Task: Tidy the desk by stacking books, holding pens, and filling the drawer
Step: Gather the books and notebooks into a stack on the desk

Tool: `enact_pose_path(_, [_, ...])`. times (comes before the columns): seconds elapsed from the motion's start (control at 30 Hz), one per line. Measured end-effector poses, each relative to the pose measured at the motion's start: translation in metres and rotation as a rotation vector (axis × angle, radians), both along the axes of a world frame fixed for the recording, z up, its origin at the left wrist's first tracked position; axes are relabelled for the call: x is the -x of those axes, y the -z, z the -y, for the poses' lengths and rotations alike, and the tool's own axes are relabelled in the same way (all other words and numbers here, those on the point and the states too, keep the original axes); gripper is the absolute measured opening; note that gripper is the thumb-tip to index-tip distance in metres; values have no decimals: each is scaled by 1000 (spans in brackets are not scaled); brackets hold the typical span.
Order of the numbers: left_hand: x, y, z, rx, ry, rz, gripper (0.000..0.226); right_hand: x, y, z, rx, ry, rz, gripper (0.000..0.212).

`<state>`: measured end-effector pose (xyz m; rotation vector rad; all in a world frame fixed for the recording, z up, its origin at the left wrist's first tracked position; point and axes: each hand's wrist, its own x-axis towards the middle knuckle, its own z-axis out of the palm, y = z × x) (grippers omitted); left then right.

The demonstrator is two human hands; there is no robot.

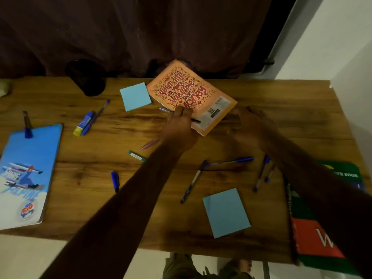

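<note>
Dark maroon curtain (130, 27) hanging behind the desk, folds reaching its far edge. White wall (342, 37) at right, pale frame strip (289, 33) slanting between wall and curtain. Pale floor (26, 256) below the near edge. Olive-green cloth (181, 266) bunched on the floor under the desk's near edge, blurred. Small pale lump (4, 87) at far left, too blurred to identify.

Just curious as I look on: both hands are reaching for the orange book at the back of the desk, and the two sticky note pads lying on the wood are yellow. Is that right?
Not quite. The head view shows both sticky note pads, one beside the orange book at and one near the front edge at, are light blue, not yellow. The rest holds: the left hand and right hand reach for that book.
</note>
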<state>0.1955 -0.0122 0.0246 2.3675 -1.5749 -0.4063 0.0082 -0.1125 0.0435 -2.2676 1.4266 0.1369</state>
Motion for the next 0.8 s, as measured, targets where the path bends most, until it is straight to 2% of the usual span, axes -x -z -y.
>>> enact_pose_path(0.13, [-13, 14, 16, -91, 79, 101, 77, -31, 12, 27, -1, 4, 9, 74])
enact_pose_path(0.23, [-16, 25, 21, -173, 141, 143, 74, -49, 19, 42, 5, 27, 40, 80])
enact_pose_path(0.33, [-18, 30, 19, -170, 177, 192, 69, -61, 27, 51, 15, 19, 51, 83])
enact_pose_path(0.5, [-22, 31, 12, -118, 124, 205, 61, -71, 42, 57, -2, 23, 52, 90])
enact_pose_path(0.6, [-24, 30, 5, -151, 93, 224, 63, -72, 47, 61, -23, 55, 51, 97])
enact_pose_path(0.8, [-26, 28, 0, -155, 37, 196, 50, -75, 47, 66, 12, 84, 25, 110])
